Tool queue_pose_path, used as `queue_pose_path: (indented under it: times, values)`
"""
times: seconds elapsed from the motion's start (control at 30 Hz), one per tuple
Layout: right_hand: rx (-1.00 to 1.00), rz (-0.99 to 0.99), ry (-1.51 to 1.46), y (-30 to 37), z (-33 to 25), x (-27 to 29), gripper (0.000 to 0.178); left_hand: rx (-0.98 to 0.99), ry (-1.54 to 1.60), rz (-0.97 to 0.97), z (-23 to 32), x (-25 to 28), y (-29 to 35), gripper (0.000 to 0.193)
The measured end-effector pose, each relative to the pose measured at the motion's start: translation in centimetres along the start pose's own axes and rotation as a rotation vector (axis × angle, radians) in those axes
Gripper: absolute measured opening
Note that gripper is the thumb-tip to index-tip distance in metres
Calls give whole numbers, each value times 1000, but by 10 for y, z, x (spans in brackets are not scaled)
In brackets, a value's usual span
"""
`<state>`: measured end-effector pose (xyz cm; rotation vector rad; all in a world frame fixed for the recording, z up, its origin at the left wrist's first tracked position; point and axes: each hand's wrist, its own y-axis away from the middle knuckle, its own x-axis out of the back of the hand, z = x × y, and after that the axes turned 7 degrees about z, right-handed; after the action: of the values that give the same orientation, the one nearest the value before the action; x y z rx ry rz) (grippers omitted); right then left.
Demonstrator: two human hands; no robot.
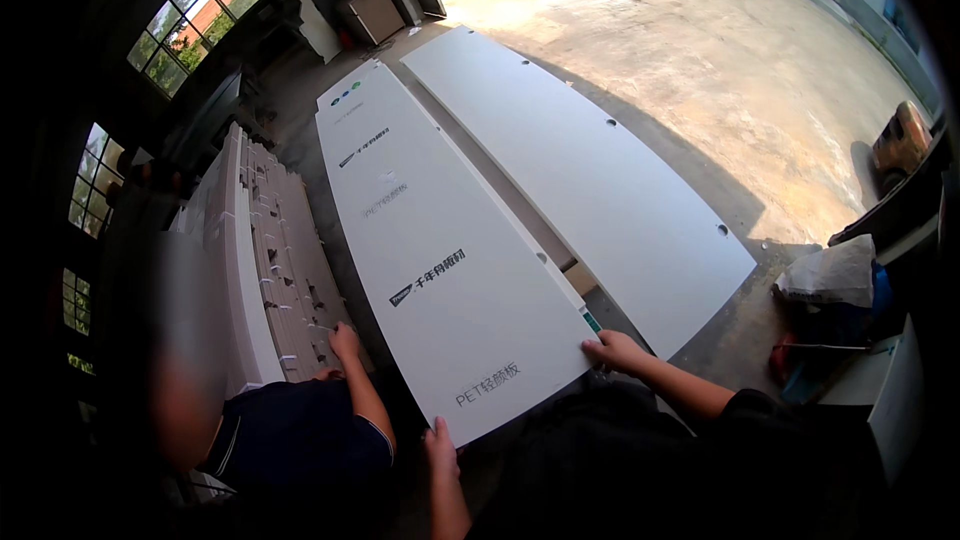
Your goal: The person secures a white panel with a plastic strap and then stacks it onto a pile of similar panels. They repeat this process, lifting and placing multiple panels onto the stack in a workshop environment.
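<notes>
Both bare hands at the near end of a long white panel

The left hand (440, 447) comes up from the lower edge on a bare forearm held nearly upright in the picture, fingers pointing up and away, its grip resting against the panel's (440, 270) near left corner edge. The right hand (612, 351) reaches in from the right on a bare forearm angled up and leftward, a dark short sleeve at the upper arm; its fingers lie curled on the near right corner, palm down. The two hands stand well apart, one at each near corner.
</notes>
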<state>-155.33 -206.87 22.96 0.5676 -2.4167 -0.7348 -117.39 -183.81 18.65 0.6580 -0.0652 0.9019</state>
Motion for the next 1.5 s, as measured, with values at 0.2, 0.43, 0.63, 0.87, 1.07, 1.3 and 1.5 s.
queue_pose_path:
  times: [0.2,0.43,0.63,0.87,1.07,1.3,1.5]
  values:
    - [-1,-61,74,4,-3,16,62,74,-19,56,16,-6,26,44]
    - [97,-102,64,-9,8,19,61,26,100,153,-1,-16,19,48]
    - [73,-79,10,-20,13,23,66,16,79,83,9,-24,14,49]
    - [96,-126,42,-31,12,21,58,115,1,106,12,-24,23,48]
    - [17,-162,-186,-18,4,19,44,47,-35,184,0,-20,16,54]
    - [27,-128,-62,-35,11,22,49,-64,-152,241,-15,-33,13,72]
    - [47,-101,-93,-45,27,14,52,-64,-184,198,4,-27,25,72]
